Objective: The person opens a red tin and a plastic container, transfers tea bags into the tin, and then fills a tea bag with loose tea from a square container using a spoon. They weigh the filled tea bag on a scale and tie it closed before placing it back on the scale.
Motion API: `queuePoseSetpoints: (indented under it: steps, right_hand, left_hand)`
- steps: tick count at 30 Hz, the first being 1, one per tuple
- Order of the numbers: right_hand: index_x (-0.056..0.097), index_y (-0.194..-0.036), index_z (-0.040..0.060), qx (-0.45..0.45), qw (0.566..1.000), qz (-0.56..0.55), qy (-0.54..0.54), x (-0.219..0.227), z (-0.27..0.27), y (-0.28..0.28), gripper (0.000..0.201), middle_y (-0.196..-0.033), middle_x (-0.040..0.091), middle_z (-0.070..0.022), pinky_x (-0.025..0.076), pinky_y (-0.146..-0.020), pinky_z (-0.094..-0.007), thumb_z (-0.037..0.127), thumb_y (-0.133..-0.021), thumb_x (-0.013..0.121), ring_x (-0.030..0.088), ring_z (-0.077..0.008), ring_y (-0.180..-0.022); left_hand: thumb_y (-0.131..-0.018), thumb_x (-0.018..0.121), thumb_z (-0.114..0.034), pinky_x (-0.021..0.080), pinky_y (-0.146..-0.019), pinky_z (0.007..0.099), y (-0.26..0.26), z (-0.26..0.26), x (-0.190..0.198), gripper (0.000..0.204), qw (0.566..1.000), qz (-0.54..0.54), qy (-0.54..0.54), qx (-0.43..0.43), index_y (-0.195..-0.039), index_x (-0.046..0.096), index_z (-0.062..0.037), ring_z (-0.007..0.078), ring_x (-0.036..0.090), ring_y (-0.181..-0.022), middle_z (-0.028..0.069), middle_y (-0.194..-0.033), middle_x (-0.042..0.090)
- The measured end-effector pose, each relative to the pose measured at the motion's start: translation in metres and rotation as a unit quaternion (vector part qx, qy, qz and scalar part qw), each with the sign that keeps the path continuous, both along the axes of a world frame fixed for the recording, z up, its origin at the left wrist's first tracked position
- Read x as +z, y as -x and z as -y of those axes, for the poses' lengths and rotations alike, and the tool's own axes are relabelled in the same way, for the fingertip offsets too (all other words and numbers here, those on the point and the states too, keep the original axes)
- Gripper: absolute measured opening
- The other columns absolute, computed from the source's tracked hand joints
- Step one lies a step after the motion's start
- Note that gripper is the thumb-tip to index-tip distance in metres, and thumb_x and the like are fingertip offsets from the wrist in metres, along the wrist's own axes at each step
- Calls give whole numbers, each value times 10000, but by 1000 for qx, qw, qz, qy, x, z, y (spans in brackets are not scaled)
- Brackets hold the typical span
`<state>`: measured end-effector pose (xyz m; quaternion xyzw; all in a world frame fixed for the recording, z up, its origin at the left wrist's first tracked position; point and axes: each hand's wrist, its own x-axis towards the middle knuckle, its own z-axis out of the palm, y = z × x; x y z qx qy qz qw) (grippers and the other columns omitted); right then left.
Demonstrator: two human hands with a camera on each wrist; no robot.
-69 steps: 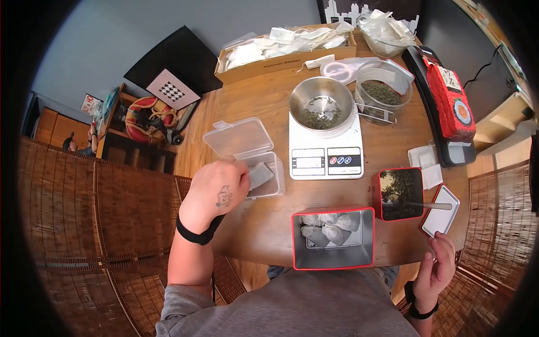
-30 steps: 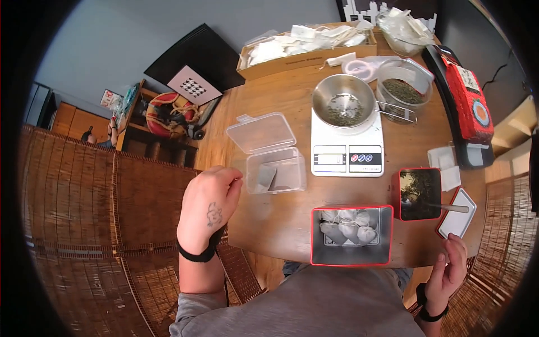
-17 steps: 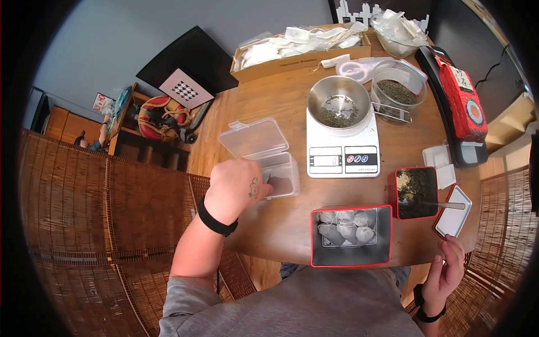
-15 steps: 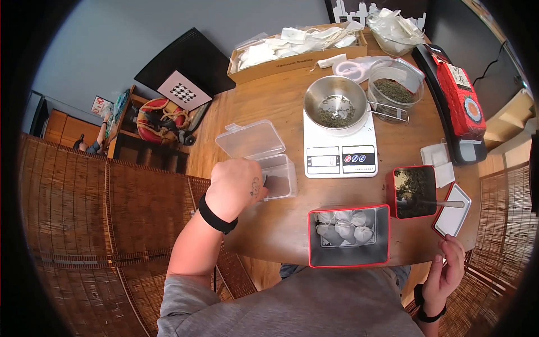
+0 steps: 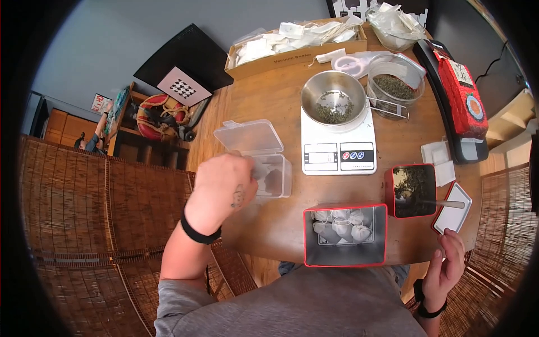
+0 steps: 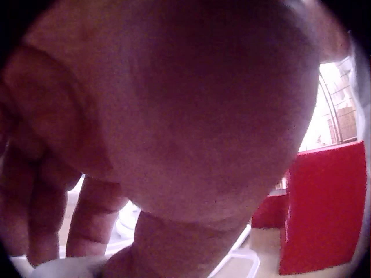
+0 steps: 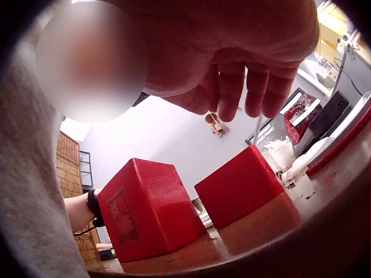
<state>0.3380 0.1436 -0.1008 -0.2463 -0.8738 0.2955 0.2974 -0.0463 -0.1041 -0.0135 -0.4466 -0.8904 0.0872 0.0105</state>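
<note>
My left hand (image 5: pixel 222 188) is over the left side of a clear plastic box (image 5: pixel 287 181) with its hinged lid up. The left wrist view shows a pale tea bag (image 6: pixel 66 268) pinched between thumb and fingertips, mostly hidden by the hand. In front of me stands a red-rimmed tin (image 5: pixel 345 257) holding several filled, tied tea bags (image 5: pixel 341 229). A smaller red tin (image 5: pixel 389 194) of dark leaves has a spoon (image 5: pixel 452 204) leaning out. My right hand (image 5: pixel 443 261), fingers loosely bent and holding nothing, is at the near end of a white tin lid (image 5: pixel 453 212).
A steel cup (image 5: pixel 337 96) with some leaves sits on a white scale (image 5: pixel 339 137). Behind are a tub of leaves (image 5: pixel 395 106), scissors (image 5: pixel 349 64) and a cardboard box (image 5: pixel 292 59) of white bags. A red packet (image 5: pixel 463 101) lies on a black appliance (image 5: pixel 470 150) at right.
My left hand left the plastic box, reached back in, and has now drawn back slightly with the tea bag. The right hand stays by the tin lid.
</note>
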Motion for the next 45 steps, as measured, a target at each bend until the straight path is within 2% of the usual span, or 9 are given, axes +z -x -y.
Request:
queuePoseSetpoints:
  steps: [5,7,11,15,21,29,37,42,45]
  right_hand:
    - [691,-1189,-31,10,1000,-20,8,-1,1,3,258,-1136,708,-199,492,-1048,-498,-14,-937,639,652,-410,-1197]
    - [692,-1176,-31,10,1000,-13,4,1,1,2,247,-1121,709,-196,495,-1040,-496,-13,-934,642,654,-408,-1190]
    - [697,-1165,-33,9,1000,-22,-3,0,1,0,240,-1105,712,-199,499,-1035,-497,-12,-933,642,659,-412,-1180]
    - [700,-1157,-36,3,1000,-21,-13,-2,2,-3,235,-1087,716,-202,507,-1026,-497,-10,-931,643,667,-416,-1167]
    - [702,-1152,-37,1,999,-31,-22,-1,2,-8,241,-1087,718,-206,514,-1015,-492,-21,-916,655,668,-417,-1162]
    - [701,-1152,-38,1,999,-29,-14,-2,0,-10,243,-1090,719,-205,516,-1010,-493,-24,-913,658,669,-419,-1159]
    - [694,-1176,-42,6,1000,-19,-23,0,-4,-7,251,-1131,715,-208,502,-1032,-502,-11,-933,640,662,-424,-1175]
    - [668,-1285,-52,-103,993,9,-48,-3,-35,-35,308,-1308,677,-229,451,-1119,-495,22,-993,603,614,-408,-1271]
    - [636,-1369,-38,-156,984,61,-60,0,-53,-54,397,-1420,617,-227,419,-1165,-475,62,-986,658,570,-385,-1348]
  left_hand:
    - [-813,718,-153,585,-691,474,-28,-16,52,127,996,33,-4,82,-903,725,-64,364,720,-823,175,-871,725]
    - [-805,722,-113,578,-693,465,-41,-17,63,147,991,45,-123,1,-941,712,-58,360,703,-794,159,-846,720]
    - [-701,760,-61,561,-674,412,-66,-20,84,292,975,80,-109,-176,-990,720,-76,299,701,-781,91,-975,711]
    - [-758,769,-146,567,-692,361,-89,-32,79,240,937,93,-67,-329,-992,726,-118,231,689,-830,56,-1008,661]
    - [-809,673,-174,506,-715,309,-97,-44,63,189,905,140,-29,-401,-980,696,-98,183,620,-865,25,-892,550]
    - [-719,835,-104,551,-672,374,-75,-26,63,255,944,146,-92,-281,-964,765,-94,242,684,-793,41,-932,690]
    - [-777,806,-85,559,-668,386,-75,-1,50,124,936,189,-151,-255,-892,761,-83,269,692,-757,62,-891,705]
    - [-869,756,-26,560,-704,417,-40,34,16,56,954,107,-272,69,-922,744,-16,368,693,-791,157,-852,706]
    - [-905,764,-42,519,-666,360,-23,57,-6,64,926,114,-316,171,-910,719,4,283,648,-716,142,-826,667]
